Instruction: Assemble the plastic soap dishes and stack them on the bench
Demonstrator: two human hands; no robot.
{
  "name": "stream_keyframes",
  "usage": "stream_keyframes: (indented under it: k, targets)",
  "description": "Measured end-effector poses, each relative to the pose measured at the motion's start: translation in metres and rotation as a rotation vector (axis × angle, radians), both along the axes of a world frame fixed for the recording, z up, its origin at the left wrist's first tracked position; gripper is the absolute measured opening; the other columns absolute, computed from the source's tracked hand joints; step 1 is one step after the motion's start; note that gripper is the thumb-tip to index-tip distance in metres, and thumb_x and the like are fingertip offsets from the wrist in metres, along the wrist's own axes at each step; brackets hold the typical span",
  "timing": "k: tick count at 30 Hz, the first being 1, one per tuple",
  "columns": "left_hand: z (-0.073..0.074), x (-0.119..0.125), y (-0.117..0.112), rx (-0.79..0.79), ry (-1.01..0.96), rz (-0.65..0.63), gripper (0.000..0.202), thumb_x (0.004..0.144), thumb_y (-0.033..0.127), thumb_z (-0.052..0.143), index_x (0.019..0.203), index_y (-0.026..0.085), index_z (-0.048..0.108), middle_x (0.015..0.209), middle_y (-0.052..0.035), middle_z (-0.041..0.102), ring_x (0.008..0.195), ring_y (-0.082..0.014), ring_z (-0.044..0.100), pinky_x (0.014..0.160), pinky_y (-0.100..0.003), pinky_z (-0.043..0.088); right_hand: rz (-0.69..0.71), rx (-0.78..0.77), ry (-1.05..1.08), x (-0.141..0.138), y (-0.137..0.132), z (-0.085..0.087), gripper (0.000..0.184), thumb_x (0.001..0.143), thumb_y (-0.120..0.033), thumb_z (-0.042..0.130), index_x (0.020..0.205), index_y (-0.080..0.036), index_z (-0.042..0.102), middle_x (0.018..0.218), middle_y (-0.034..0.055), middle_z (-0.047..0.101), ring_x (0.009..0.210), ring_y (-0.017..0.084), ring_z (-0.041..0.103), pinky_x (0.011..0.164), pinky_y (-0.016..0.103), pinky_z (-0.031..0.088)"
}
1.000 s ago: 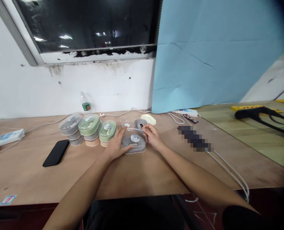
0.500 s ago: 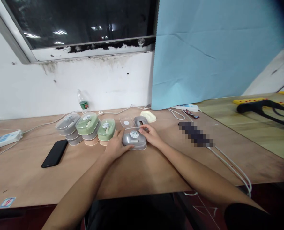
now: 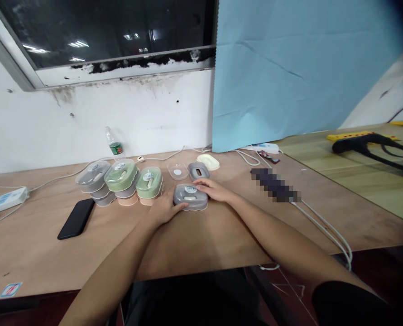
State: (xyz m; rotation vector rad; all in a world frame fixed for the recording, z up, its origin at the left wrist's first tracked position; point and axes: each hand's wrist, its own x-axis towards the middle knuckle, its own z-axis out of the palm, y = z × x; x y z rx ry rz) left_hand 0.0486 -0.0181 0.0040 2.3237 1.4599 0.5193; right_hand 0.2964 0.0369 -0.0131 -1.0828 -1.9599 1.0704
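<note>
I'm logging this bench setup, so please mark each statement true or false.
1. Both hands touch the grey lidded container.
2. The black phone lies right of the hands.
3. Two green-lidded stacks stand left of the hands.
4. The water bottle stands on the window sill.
1. The left hand and right hand both touch the grey lidded container: true.
2. The black phone: false; it lies left of the hands.
3. The green-lidded stacks: true.
4. The water bottle: false; it stands at the back of the table, by the wall.

Light was even and indoor, with faint shadows; lamp reflections point(image 3: 75, 44) glinted in the dark window point(image 3: 120, 27) at upper left; frame edges bowed, the upper right corner fell dark, and a pixelated patch point(image 3: 275, 184) sat right of centre
</note>
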Motion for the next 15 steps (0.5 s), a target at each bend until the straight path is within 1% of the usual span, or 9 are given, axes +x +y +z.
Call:
stream_keyframes:
  k: [4, 7, 11, 15]
  targets:
    - [0.0023, -0.0018, -0.0003, -0.025, -0.022, -0.019, 0.084, 0.082, 0.061, 0.052, 0.146, 0.016, 0.021, 0.137, -0.0154, 0.049, 0.120, -0.0293, 0.051, 0.096, -0.039, 0.042, 0.024, 0.015, -0.013, -0.0005, -0.0032, 0.0027, 0.038, 0.086, -0.044, 0.054, 0.116, -0.019, 0.058, 0.113, 0.0072, 0.063, 0.099, 0.021, 0.060, 0.087, 0.036, 0.047]
    - [0.0028, -0.0031, 0.0000, -0.029, -0.029, -0.037, 0.082, 0.082, 0.061, 0.052, 0.146, 0.018, 0.022, 0.137, -0.0142, 0.049, 0.120, -0.0293, 0.052, 0.095, -0.038, 0.043, 0.046, 0.031, -0.033, -0.0006, -0.0040, 0.0041, 0.041, 0.085, -0.045, 0.057, 0.116, -0.019, 0.058, 0.113, 0.0075, 0.063, 0.099, 0.021, 0.059, 0.086, 0.036, 0.048]
    - [0.0037, -0.0036, 0.0002, -0.035, 0.015, -0.029, 0.085, 0.081, 0.060, 0.055, 0.146, 0.017, 0.022, 0.134, -0.0152, 0.052, 0.118, -0.0303, 0.053, 0.092, -0.038, 0.044, 0.086, 0.014, -0.043, -0.0001, -0.0027, 0.0040, 0.044, 0.082, -0.047, 0.059, 0.117, -0.019, 0.059, 0.112, 0.0070, 0.064, 0.098, 0.022, 0.060, 0.086, 0.036, 0.048]
    - [0.0097, -0.0017, -0.0031, -0.048, 0.055, -0.006, 0.079, 0.081, 0.059, 0.055, 0.144, 0.021, 0.027, 0.121, -0.0111, 0.062, 0.104, -0.0281, 0.061, 0.081, -0.035, 0.048, 0.078, 0.034, -0.046, 0.0004, -0.0021, 0.0032, 0.044, 0.082, -0.048, 0.060, 0.117, -0.021, 0.059, 0.113, 0.0061, 0.063, 0.100, 0.022, 0.059, 0.089, 0.038, 0.047]
